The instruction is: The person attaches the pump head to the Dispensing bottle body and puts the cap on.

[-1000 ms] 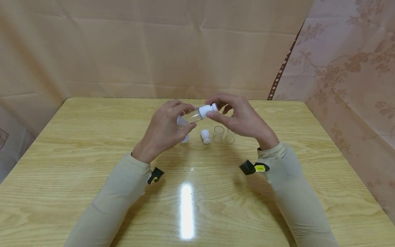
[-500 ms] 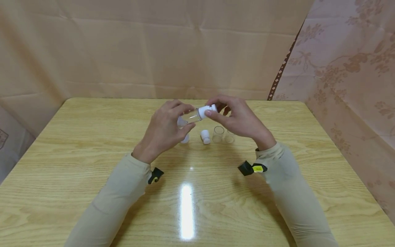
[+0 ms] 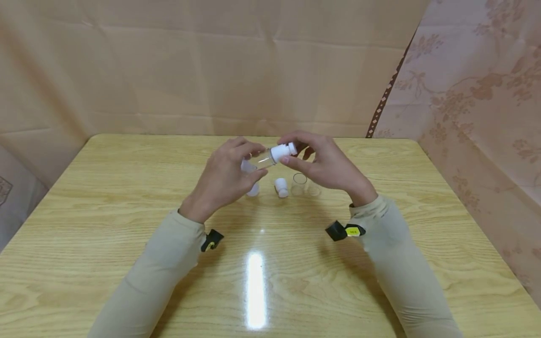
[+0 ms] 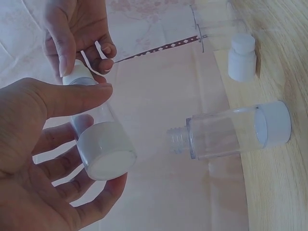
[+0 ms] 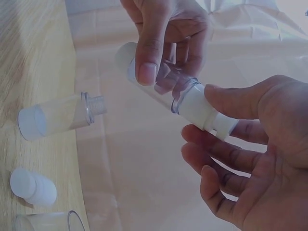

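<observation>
Over the table, my left hand (image 3: 228, 171) grips a small clear bottle (image 3: 264, 161), thumb on one side and fingers on the other. Its white base (image 4: 107, 151) shows at the palm end in the left wrist view. A white pump head (image 5: 199, 107) sits on the bottle's other end, and my right hand (image 3: 325, 162) pinches it between thumb and fingers. The bottle is tilted, pump end up and to the right. Below the hands stands a second clear bottle (image 4: 221, 132) with a white base and a bare threaded neck, mostly hidden in the head view.
A separate white pump head (image 3: 281, 187) rests on the wooden table (image 3: 127, 197). Right of it stand two clear cylindrical covers, the nearer cover (image 3: 299, 186) with its round rim up. A beige curtain (image 3: 236, 70) hangs behind the table's far edge.
My right thumb and fingers have shifted slightly around the pump head, and the hand has moved a little left. The left hand and bottle have stayed almost still.
</observation>
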Demonstrator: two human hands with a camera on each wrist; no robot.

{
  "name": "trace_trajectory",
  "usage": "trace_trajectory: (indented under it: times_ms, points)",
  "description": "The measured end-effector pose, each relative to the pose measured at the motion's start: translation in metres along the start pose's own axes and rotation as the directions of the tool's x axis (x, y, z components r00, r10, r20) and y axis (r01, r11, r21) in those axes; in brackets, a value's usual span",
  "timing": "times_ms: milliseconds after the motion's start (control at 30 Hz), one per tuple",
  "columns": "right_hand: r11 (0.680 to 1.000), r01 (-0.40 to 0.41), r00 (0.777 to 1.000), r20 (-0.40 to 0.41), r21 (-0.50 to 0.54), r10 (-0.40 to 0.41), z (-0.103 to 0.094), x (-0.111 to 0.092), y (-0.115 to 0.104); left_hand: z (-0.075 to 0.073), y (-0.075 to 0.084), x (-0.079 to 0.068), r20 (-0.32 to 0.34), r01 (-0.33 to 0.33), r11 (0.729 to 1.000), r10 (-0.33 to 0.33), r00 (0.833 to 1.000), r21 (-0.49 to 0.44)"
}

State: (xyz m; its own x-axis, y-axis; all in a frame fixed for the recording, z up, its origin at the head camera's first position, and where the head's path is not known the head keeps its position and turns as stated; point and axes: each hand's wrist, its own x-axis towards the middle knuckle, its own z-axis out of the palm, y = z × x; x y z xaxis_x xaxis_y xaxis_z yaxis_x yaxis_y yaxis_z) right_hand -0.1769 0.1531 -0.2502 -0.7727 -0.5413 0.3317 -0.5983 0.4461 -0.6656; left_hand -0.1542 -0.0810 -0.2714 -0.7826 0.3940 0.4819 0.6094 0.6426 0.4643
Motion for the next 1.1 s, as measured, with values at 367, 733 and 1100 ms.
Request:
trace_trajectory:
  times_ms: [367,733,1100]
  points:
    - [1.000,-0.023,1.000,-0.004,-0.004,0.023,0.002,0.001,-0.001,0.001,0.001,-0.001,-0.016,-0.034,0.998,0.035,0.999,0.061]
    - [1.000,-0.027,1.000,0.008,-0.005,0.027,0.003,0.001,-0.001,0.003,-0.002,-0.001,-0.041,-0.065,0.993,0.069,0.997,0.098]
    - [0.995,-0.081,0.996,0.019,-0.066,0.083,-0.007,0.001,0.007,-0.001,-0.004,0.000,-0.054,-0.024,0.997,0.028,0.998,0.075]
